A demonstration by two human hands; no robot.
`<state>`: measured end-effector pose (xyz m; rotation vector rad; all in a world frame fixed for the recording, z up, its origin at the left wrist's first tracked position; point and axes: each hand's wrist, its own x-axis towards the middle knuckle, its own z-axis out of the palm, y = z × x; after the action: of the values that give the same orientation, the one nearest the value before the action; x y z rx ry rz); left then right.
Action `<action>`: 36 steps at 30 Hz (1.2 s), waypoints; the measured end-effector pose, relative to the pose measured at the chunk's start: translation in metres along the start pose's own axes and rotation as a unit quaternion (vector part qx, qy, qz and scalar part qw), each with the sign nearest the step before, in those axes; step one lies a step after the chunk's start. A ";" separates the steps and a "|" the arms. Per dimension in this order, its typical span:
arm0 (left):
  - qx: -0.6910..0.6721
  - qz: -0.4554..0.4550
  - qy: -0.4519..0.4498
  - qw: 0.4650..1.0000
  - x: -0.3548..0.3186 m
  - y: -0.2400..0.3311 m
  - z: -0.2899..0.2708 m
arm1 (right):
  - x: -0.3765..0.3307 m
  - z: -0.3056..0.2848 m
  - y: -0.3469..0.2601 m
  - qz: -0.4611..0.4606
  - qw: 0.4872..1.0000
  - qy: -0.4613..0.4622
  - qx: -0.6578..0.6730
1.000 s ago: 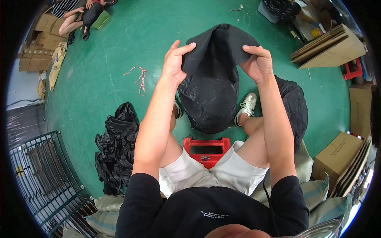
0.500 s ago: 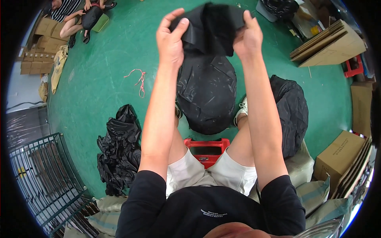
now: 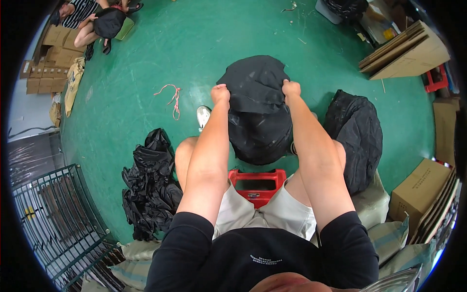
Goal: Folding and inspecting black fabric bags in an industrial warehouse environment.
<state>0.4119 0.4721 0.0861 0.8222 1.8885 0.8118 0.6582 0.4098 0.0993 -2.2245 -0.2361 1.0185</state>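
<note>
A black cloth piece (image 3: 255, 82) is stretched between my two hands, over the far part of a rounded black bundle (image 3: 260, 138). My left hand (image 3: 221, 94) is closed on the cloth's left edge, knuckles up. On the opposite edge my right hand (image 3: 292, 89) grips it the same way. The bundle stands on the floor between my feet, its near side dark and creased. What lies beneath the cloth is hidden.
Crumpled black sheeting (image 3: 151, 190) lies left of my legs, and a large black bundle (image 3: 355, 141) stands right. A red stool (image 3: 258, 194) is between my thighs. Pink string (image 3: 175, 102) lies on the green floor (image 3: 146, 63). Another person (image 3: 85, 24) sits far left near cartons (image 3: 58, 53).
Both hands have come down and nearer with the cloth, which now lies spread over the bundle's far part. My left shoe has shifted out to the left.
</note>
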 end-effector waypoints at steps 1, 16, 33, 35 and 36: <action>0.011 0.017 0.037 0.999 -0.004 -0.009 0.001 | -0.008 0.003 0.001 -0.032 0.999 -0.017 -0.033; 0.108 0.100 0.035 0.988 -0.128 -0.090 -0.046 | -0.046 -0.044 0.125 -0.046 0.991 0.038 -0.119; 0.125 -0.030 -0.144 0.981 -0.177 -0.090 -0.052 | -0.035 -0.031 0.118 -0.004 0.997 0.019 0.080; 0.139 -0.039 -0.140 0.980 -0.178 -0.089 -0.051 | -0.038 -0.028 0.113 0.024 0.987 -0.025 0.157; 0.150 -0.049 -0.138 0.978 -0.177 -0.090 -0.053 | -0.043 -0.027 0.110 0.025 0.987 -0.029 0.156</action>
<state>0.4118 0.2689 0.1170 0.9627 1.8066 0.3336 0.6370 0.2951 0.0680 -1.9284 -0.0413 1.0696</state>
